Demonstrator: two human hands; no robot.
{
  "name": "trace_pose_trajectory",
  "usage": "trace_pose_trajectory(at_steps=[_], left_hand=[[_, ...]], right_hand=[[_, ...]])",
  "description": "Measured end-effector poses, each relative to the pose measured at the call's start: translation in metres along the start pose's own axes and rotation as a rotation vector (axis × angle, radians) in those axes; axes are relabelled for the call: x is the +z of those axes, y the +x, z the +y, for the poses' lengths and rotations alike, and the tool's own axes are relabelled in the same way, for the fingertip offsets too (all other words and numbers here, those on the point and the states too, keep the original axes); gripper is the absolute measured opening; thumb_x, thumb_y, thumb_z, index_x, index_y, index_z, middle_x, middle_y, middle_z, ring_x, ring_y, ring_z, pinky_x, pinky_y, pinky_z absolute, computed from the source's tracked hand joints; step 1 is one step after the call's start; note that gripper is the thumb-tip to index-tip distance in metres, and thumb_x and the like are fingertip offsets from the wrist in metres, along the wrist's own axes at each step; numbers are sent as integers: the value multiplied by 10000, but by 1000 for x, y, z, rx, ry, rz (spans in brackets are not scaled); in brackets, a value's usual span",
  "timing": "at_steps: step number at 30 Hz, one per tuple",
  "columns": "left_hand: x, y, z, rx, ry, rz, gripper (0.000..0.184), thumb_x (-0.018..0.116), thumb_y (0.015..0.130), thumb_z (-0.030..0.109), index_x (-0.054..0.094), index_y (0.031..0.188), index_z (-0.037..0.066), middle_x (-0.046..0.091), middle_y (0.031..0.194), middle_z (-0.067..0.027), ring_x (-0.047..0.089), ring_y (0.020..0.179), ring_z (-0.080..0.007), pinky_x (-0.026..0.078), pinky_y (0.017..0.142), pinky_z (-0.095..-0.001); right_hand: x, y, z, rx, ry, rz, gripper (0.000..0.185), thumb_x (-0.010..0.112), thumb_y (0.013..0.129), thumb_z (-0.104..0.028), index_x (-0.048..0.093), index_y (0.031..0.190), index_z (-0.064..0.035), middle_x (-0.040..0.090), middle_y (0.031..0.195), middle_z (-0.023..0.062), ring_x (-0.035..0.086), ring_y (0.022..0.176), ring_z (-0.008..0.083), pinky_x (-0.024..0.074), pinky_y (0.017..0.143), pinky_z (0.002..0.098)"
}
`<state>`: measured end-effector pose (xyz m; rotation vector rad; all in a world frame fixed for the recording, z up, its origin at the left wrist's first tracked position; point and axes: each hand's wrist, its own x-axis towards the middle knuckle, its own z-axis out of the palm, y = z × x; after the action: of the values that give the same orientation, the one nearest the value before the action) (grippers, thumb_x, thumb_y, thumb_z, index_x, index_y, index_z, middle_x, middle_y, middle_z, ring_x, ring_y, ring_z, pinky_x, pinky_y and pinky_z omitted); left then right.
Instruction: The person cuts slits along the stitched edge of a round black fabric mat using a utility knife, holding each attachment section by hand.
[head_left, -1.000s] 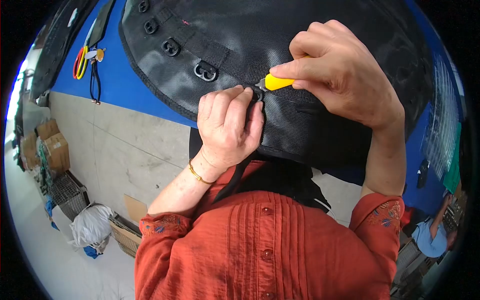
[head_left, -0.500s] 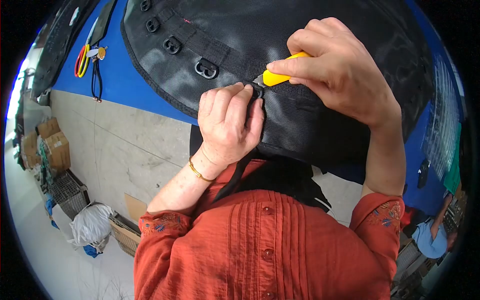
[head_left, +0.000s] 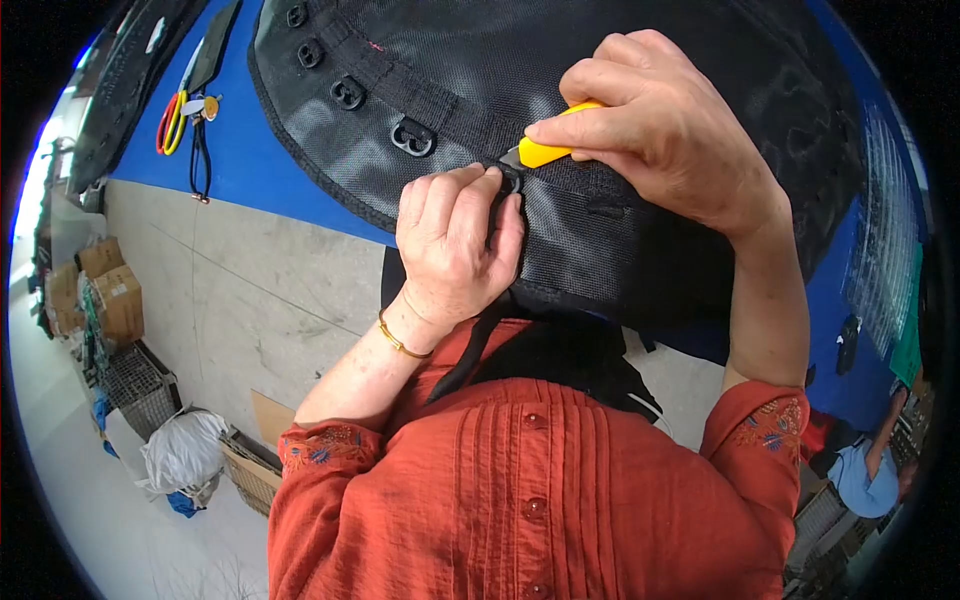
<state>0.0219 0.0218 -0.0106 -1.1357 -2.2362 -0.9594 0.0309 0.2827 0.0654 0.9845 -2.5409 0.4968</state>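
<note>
A large piece of black mesh fabric with a bound, curved edge lies in front of me. Along its webbing strip sit several black plastic buckles. My left hand is closed, pinching one more buckle together with the fabric around it; the fingers hide much of that buckle. In my right hand is a yellow utility knife, its blade out and pointing down left. The blade tip is at the webbing, just above the left fingertips; whether it cuts into it I cannot tell.
The fabric rests on a blue table. Scissors with red and yellow handles lie at the upper left beside a black cord loop. Cardboard boxes and crates stand on the floor at left. Another person is at the lower right.
The right hand and knife have moved slightly left, bringing the blade nearer the left fingertips. The left hand has barely moved and keeps its pinch.
</note>
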Motion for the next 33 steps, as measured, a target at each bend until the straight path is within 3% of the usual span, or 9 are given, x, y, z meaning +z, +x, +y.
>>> trace_pose_trajectory(at_steps=[10,16,18,22,27,30,33], left_hand=[[0,-2,-1,-6,13,16,299,857,808,30,747,1084,-1,752,1047,-157,695,895,-315,541,805,-394],[4,-3,-3,15,21,29,301,849,799,71,743,1069,-9,722,1014,-140,688,890,-297,523,806,-400],[3,-3,-2,15,20,35,301,851,798,72,744,1068,-8,721,1012,-139,687,890,-295,521,806,-400],[2,-2,0,-7,-4,31,314,861,792,27,750,1084,-4,749,1029,-152,686,884,-307,525,804,-392],[2,-3,0,-17,-15,23,304,853,804,40,748,1086,-2,742,1031,-151,680,886,-307,516,806,-397],[2,-3,-1,-11,-18,23,303,847,812,50,745,1093,0,739,1038,-152,678,888,-309,512,806,-402],[2,-2,-1,-4,-13,23,308,847,815,55,742,1100,1,739,1039,-151,678,889,-311,511,805,-404]], right_hand=[[-7,8,-9,103,-80,-55,299,811,925,-103,821,1216,-170,667,957,24,636,922,224,479,872,382],[-7,-5,-9,220,-3,1,255,780,1001,-158,801,1238,-65,690,930,78,649,771,215,521,696,319],[-15,-8,-11,277,87,-87,249,725,1062,-186,785,1248,-31,732,930,111,666,714,209,528,630,302],[-3,-15,-14,304,167,75,221,702,1077,-285,770,1142,-85,724,850,111,713,700,247,534,627,378],[-24,-10,-40,756,369,-207,298,710,1078,-334,763,1173,-58,754,885,128,725,723,203,557,650,330],[-16,-22,-50,714,440,-144,320,718,1074,-350,764,1179,-51,747,881,139,722,734,181,546,664,332],[-6,-26,-52,707,456,-110,279,731,1059,-298,750,1159,-39,741,896,170,729,753,266,551,687,362]])
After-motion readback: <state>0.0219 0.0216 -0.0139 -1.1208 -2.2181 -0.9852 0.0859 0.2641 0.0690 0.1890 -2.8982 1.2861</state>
